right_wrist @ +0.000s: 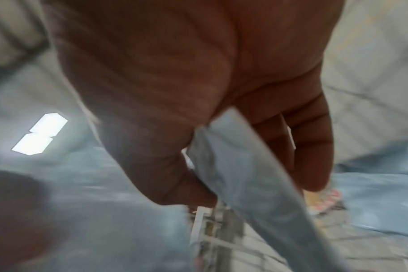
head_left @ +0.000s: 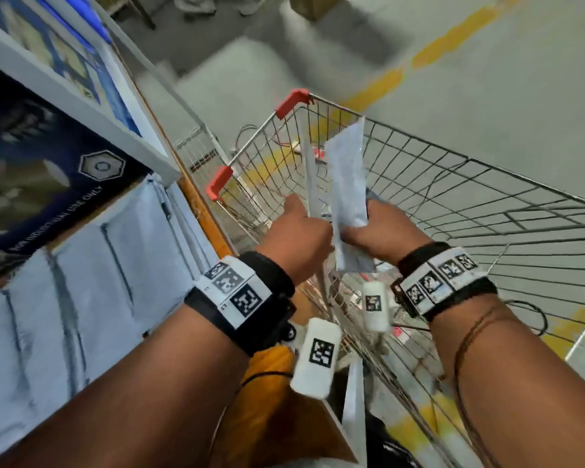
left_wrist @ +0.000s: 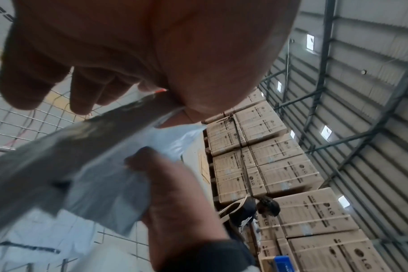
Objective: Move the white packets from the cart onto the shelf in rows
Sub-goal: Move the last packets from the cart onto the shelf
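Grey warehouse floor with a yellow line ran behind the wire cart [head_left: 453,204], and the shelf [head_left: 196,204] stood on our left, its row of packets [head_left: 92,275] already lined up under a dark box [head_left: 38,163].

We judged the main risk to be a slip: each packet looked thin and slick, held only at its lower end, so a quick swing toward the shelf could let one slide out or fold over. The two stood close together, so they might also catch on each other or on the cart rim.

Our left hand [head_left: 297,231] pinched a narrow packet [head_left: 309,177] between thumb and palm, its other fingers loose, as the left wrist view showed. Our right hand [head_left: 385,228] clamped a wider packet [head_left: 346,184], thumb on one face and fingers behind. Both packets rose upright above the cart, not yet on the shelf, with both wrists raised side by side.
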`<state>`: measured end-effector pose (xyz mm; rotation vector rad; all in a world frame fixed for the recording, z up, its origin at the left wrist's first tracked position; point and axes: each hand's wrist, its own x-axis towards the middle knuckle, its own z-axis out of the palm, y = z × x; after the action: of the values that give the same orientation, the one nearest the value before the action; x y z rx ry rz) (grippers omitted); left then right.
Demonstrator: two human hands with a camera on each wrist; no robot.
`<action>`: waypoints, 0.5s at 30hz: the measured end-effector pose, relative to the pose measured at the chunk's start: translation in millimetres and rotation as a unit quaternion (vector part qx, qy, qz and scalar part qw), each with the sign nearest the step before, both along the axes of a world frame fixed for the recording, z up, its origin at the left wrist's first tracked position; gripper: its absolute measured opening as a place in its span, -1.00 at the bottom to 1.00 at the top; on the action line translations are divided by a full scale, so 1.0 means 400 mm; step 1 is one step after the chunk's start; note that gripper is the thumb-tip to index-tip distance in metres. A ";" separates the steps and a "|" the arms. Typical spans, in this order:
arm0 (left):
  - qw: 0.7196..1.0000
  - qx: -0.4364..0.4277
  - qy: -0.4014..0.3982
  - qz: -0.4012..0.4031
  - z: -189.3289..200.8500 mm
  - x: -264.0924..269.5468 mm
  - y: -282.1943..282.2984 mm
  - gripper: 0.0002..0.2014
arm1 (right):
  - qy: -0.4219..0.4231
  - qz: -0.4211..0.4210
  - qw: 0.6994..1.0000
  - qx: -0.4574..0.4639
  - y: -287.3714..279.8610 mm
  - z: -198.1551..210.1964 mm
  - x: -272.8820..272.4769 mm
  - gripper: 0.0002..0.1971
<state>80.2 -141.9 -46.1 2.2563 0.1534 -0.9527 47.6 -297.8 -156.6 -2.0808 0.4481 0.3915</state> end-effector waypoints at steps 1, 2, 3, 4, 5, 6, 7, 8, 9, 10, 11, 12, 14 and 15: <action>1.000 -0.008 0.004 0.003 0.015 -0.007 0.016 -0.58 | -0.021 0.014 1.000 -0.002 0.017 0.055 -0.012 -0.77; 1.000 -0.022 0.003 0.007 0.029 -0.017 0.035 -0.50 | -0.040 0.024 0.999 0.005 0.037 0.107 -0.028 -0.82; 0.999 -0.037 -0.004 0.017 0.040 -0.029 0.058 -0.38 | -0.057 0.035 0.998 0.016 0.061 0.155 -0.047 -0.86; 0.998 -0.059 -0.011 0.030 0.040 -0.042 0.087 -0.28 | -0.073 0.048 0.996 0.027 0.088 0.198 -0.067 -0.87; 0.996 -0.081 -0.012 0.044 0.039 -0.052 0.116 -0.22 | -0.088 0.068 0.993 0.038 0.114 0.237 -0.087 -0.84; 0.992 -0.107 -0.008 0.059 0.054 -0.068 0.143 -0.19 | -0.098 0.091 0.990 0.045 0.141 0.268 -0.105 -0.83; 0.987 -0.136 -0.003 0.081 0.075 -0.083 0.172 -0.20 | -0.100 0.114 0.987 0.052 0.167 0.296 -0.124 -0.84; 0.981 -0.165 -0.001 0.099 0.111 -0.105 0.199 -0.21 | -0.101 0.139 0.983 0.061 0.193 0.324 -0.144 -0.87; 0.975 -0.190 0.003 0.114 0.129 -0.122 0.232 -0.23 | -0.096 0.158 0.980 0.073 0.223 0.349 -0.161 -0.83; 0.971 -0.210 -0.005 0.117 0.151 -0.140 0.268 -0.25 | -0.093 0.168 0.977 0.089 0.256 0.374 -0.175 -0.76; 0.967 -0.228 -0.019 0.112 0.167 -0.155 0.309 -0.27 | -0.093 0.171 0.976 0.100 0.293 0.396 -0.188 -0.73; 0.963 -0.244 -0.039 0.106 0.175 -0.170 0.351 -0.30 | -0.098 0.172 0.975 0.103 0.336 0.416 -0.200 -0.74; 0.948 -0.293 -0.060 0.106 0.191 -0.204 0.442 -0.33 | -0.115 0.167 0.972 0.117 0.431 0.450 -0.224 -0.73; 0.940 -0.315 -0.056 0.115 0.196 -0.220 0.492 -0.27 | -0.120 0.154 0.971 0.141 0.485 0.463 -0.235 -0.71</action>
<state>-7.7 55.1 32.3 1.6494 0.0478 -0.6281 -46.2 -103.7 28.6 -1.8868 -0.0751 0.3537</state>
